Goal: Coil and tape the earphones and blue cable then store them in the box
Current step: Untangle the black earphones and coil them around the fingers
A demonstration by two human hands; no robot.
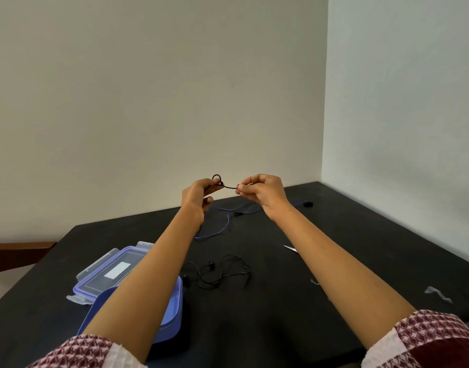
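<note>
Head view, looking along both forearms. Holding both hands up over the black table (281, 301), well clear of its top. Pinching a small loop of dark strand (229, 185) in the left hand (200, 193), fingers curled round it. Pinching the strand's other end between thumb and fingertips of the right hand (263, 191), at 3 o'clock of the left, with a short stretch sagging between the two. Not managing to tell whether that strand belongs to the blue cable (229, 221). Noting the cable lying loose on the table below the hands, trailing out toward 2 o'clock to a dark plug. Noting the earphones (220, 272) lying in a loose tangle at 6 o'clock of the cable. Noting the blue box (175, 301) at 8 o'clock of the earphones, partly hidden under the left forearm, its clear lid (106, 274) flat just beside it at 10 o'clock. Spotting a pale blade tip (290, 248) at 2 o'clock of the earphones and a crumpled clear scrap (437, 293) at 4 o'clock, near the table edge.
</note>
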